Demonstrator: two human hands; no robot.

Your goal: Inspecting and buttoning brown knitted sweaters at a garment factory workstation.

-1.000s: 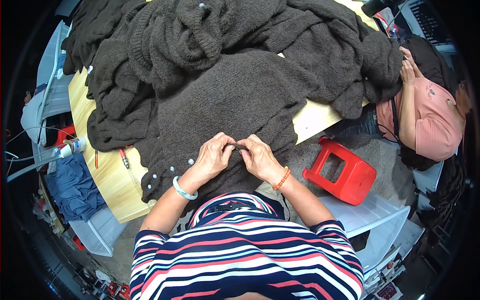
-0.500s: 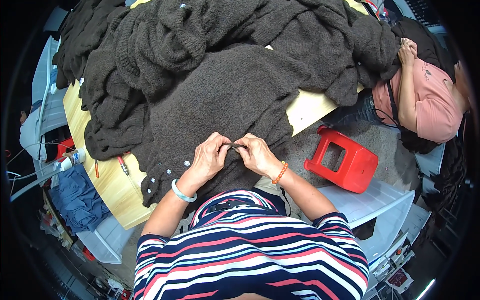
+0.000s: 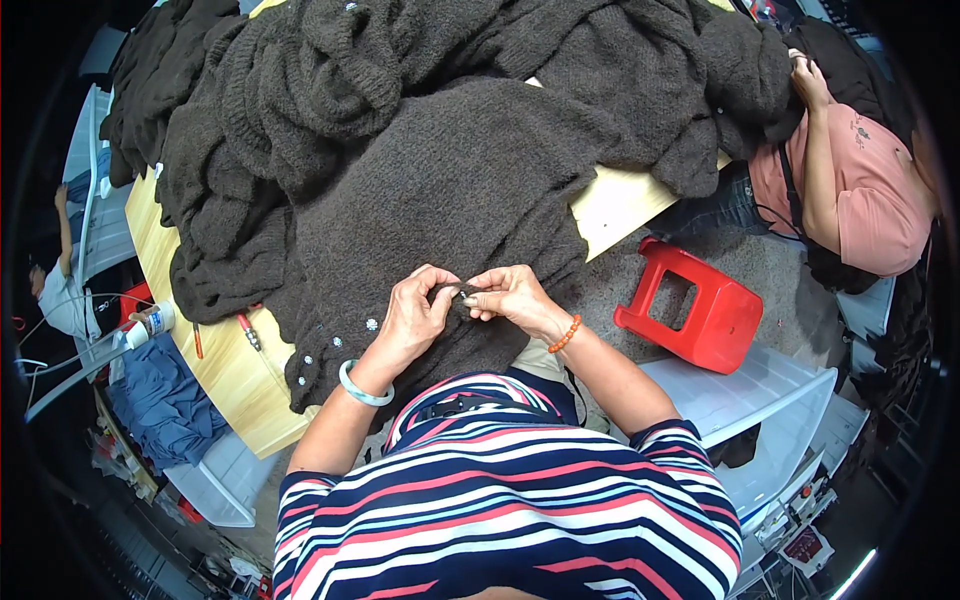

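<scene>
A dark brown knit cardigan (image 3: pixel 430 190) spreads over the table and down toward my lap. My left hand (image 3: pixel 418 305) is closed, thumb and fingers pinching a bit of its near edge. Close beside it, my right hand (image 3: pixel 508 300) is also closed in a pinch on the same edge, fingertips nearly touching the left ones. A tiny pale spot shows at the right fingertips, too small to name. Several white patterned buttons, one of them a round button (image 3: pixel 372 324), sit on the knit left of my left hand.
More dark knitwear (image 3: pixel 330 60) is heaped across the wooden table (image 3: pixel 240 385). A red-handled tool (image 3: pixel 249 332) lies on its left part. A red plastic stool (image 3: pixel 700 310) stands on the right, near a translucent bin (image 3: pixel 750 400). A co-worker in pink (image 3: pixel 870 190) sits far right. Blue cloth (image 3: pixel 165 400) fills a left bin.
My right hand has turned, its fingers now curled more, and a tiny pale spot shows at the fingertips. My left hand keeps its pinch. The co-worker's hands have shifted slightly.
</scene>
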